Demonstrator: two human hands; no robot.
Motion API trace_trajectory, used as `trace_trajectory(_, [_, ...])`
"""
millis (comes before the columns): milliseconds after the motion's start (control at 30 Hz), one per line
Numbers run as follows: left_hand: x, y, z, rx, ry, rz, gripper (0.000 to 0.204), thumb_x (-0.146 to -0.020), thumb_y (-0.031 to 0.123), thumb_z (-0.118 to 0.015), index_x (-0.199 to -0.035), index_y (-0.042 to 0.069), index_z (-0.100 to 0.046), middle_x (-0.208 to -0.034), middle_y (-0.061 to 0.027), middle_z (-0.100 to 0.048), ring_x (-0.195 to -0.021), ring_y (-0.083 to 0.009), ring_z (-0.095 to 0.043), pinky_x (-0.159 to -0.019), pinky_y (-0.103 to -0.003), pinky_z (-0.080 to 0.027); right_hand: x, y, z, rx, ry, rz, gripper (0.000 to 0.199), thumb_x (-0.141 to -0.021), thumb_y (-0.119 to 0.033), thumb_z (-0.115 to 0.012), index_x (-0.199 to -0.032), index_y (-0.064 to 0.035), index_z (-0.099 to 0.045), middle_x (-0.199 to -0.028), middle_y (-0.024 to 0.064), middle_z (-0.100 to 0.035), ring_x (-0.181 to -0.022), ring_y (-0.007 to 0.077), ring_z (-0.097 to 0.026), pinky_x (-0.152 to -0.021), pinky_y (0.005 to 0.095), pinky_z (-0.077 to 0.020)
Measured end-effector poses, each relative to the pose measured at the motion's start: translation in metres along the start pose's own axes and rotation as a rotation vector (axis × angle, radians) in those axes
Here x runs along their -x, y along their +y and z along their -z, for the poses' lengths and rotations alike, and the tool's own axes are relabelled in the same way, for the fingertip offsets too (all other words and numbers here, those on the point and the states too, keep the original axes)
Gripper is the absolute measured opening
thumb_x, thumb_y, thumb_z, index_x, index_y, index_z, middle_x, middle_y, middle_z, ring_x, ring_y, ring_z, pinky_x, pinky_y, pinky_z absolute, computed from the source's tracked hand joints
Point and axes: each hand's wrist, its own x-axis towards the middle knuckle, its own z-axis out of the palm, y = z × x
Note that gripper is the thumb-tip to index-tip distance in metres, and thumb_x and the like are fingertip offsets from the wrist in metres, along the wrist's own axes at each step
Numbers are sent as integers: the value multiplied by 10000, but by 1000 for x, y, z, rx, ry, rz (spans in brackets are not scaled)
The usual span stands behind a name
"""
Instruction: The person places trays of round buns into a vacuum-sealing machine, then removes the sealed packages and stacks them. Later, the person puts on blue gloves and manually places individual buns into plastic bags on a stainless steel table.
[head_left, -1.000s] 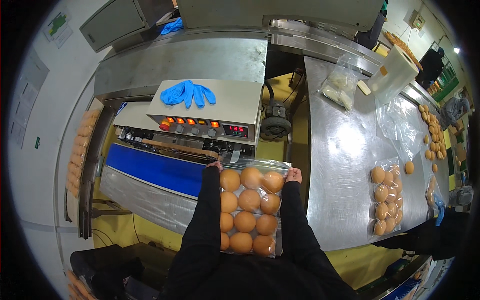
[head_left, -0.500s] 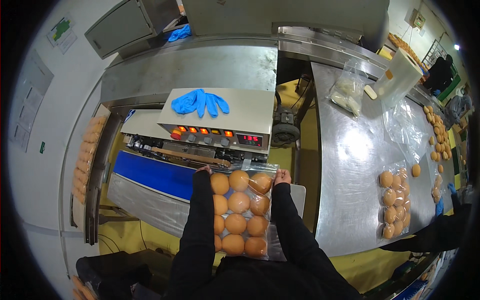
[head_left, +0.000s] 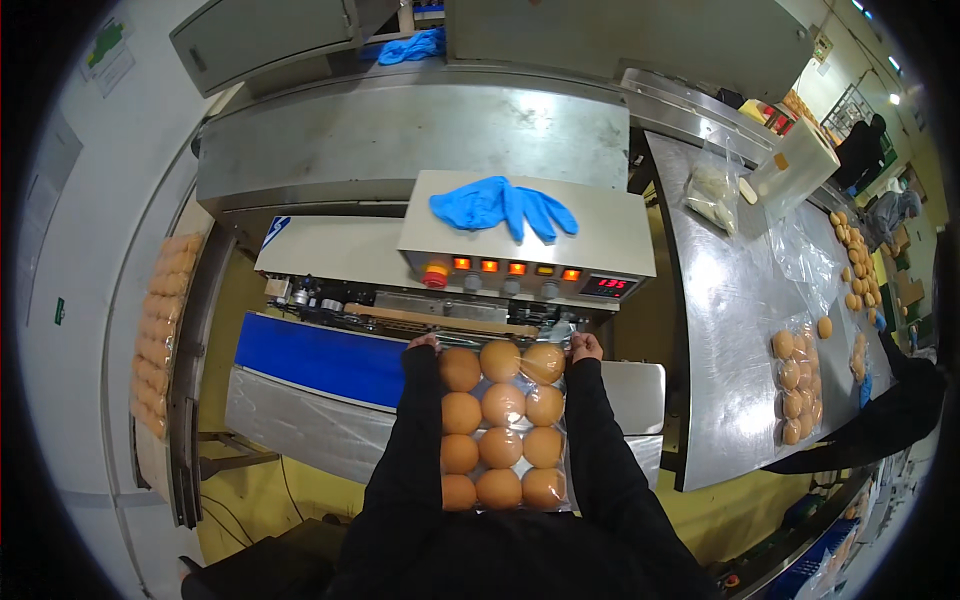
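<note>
A clear plastic bag of round brown buns point(head_left: 502, 404), laid flat in rows, is stretched between my hands in front of a band sealer point(head_left: 520, 225). My left hand point(head_left: 424, 342) is closed on the bag's upper left corner, its fingers partly hidden. At the upper right corner my right hand point(head_left: 586, 347) pinches the film. The bag's top edge lies along the sealer's front slot, beside the brown sealing strip point(head_left: 440, 319). To the left of the bag runs the sealer's blue conveyor belt point(head_left: 320, 352).
Blue gloves point(head_left: 505, 207) lie on the sealer's control box. Bagged buns point(head_left: 163, 330) line a rack at the left. The steel table point(head_left: 730, 390) at the right holds another bag of buns point(head_left: 797, 385), loose buns and a film roll point(head_left: 795, 165). A co-worker's arm point(head_left: 860, 425) reaches in there.
The bag and both my hands have moved left along the sealer, and the bag's top edge sits closer to the slot. The head view has shifted, so the machine appears further right.
</note>
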Motion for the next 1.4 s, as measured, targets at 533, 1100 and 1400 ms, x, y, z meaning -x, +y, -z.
trace_trajectory(533, [4,-27,74,-197,32,-198,362,-764,291,-605,-976,28,-477,-832,-87,-559,-711,-139,-531,-637,-282,-442,230,41,-21,770,-243,523,580,-748,-219,-542,-1199,53,-300,-1114,242,-402,-1020,360,-403,-876,406,-325])
trace_trajectory(1100, [99,20,262,-446,42,-17,609,-683,272,-687,-1125,-21,-386,-977,-134,-518,-867,-173,-510,-763,-302,-420,326,51,-130,783,-361,554,572,-754,-268,-520,-1216,-15,-295,-1167,196,-380,-1090,324,-347,-875,424,-241])
trace_trajectory(1400, [94,61,314,-382,-122,112,510,-720,305,-648,-1063,2,-424,-956,-108,-533,-866,-160,-522,-752,-299,-435,355,71,-191,841,-272,521,552,-765,-312,-500,-1207,-30,-327,-1145,179,-415,-1064,313,-382,-874,412,-246])
